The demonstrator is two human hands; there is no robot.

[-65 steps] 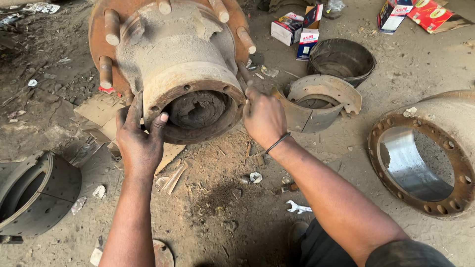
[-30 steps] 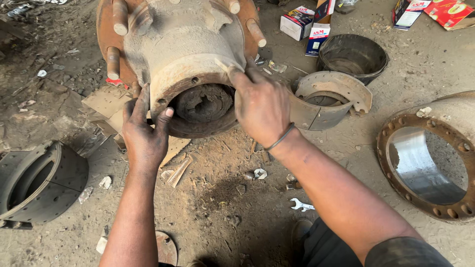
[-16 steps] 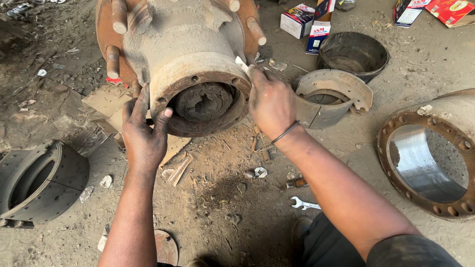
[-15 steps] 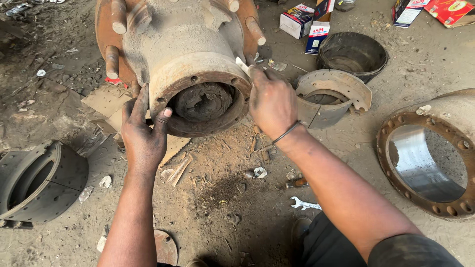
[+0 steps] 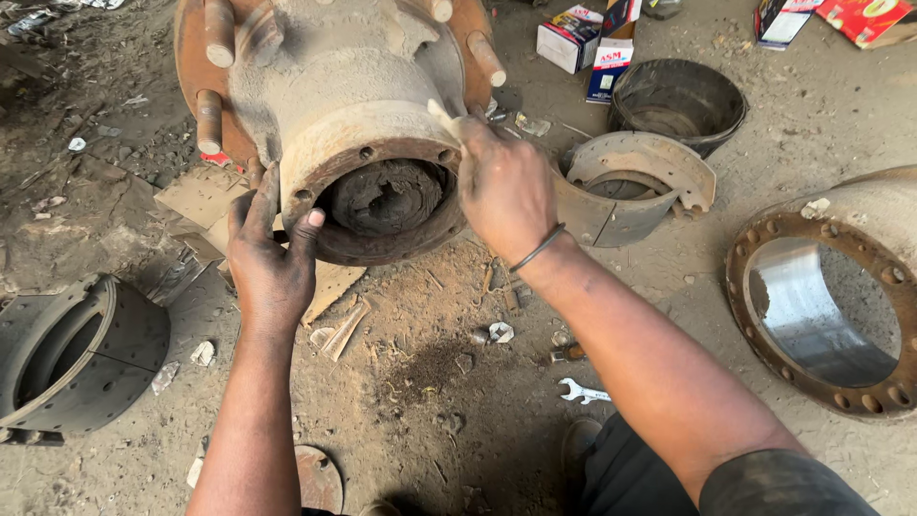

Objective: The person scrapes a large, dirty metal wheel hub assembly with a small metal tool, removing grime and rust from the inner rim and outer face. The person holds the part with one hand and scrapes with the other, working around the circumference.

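A large rusty wheel hub [image 5: 353, 86] lies on its side on the dirt floor, its open grease-caked bore [image 5: 387, 196] facing me. My left hand [image 5: 272, 263] rests flat against the hub's lower left rim, fingers spread. My right hand [image 5: 506, 186] is at the rim's upper right edge and pinches a small pale strip [image 5: 441, 113] that sticks up against the metal. A dark band sits on the right wrist.
Brake shoes [image 5: 630, 182] and a dark round bowl [image 5: 680, 100] lie to the right, a brake drum [image 5: 831, 306] at far right, another brake shoe set [image 5: 76, 354] at left. A small spanner [image 5: 585, 392] lies on the floor, with cardboard boxes [image 5: 587, 38] behind.
My right hand lifted from the hub's face to its upper right rim and now holds the pale strip higher. The left hand has stayed on the lower left rim.
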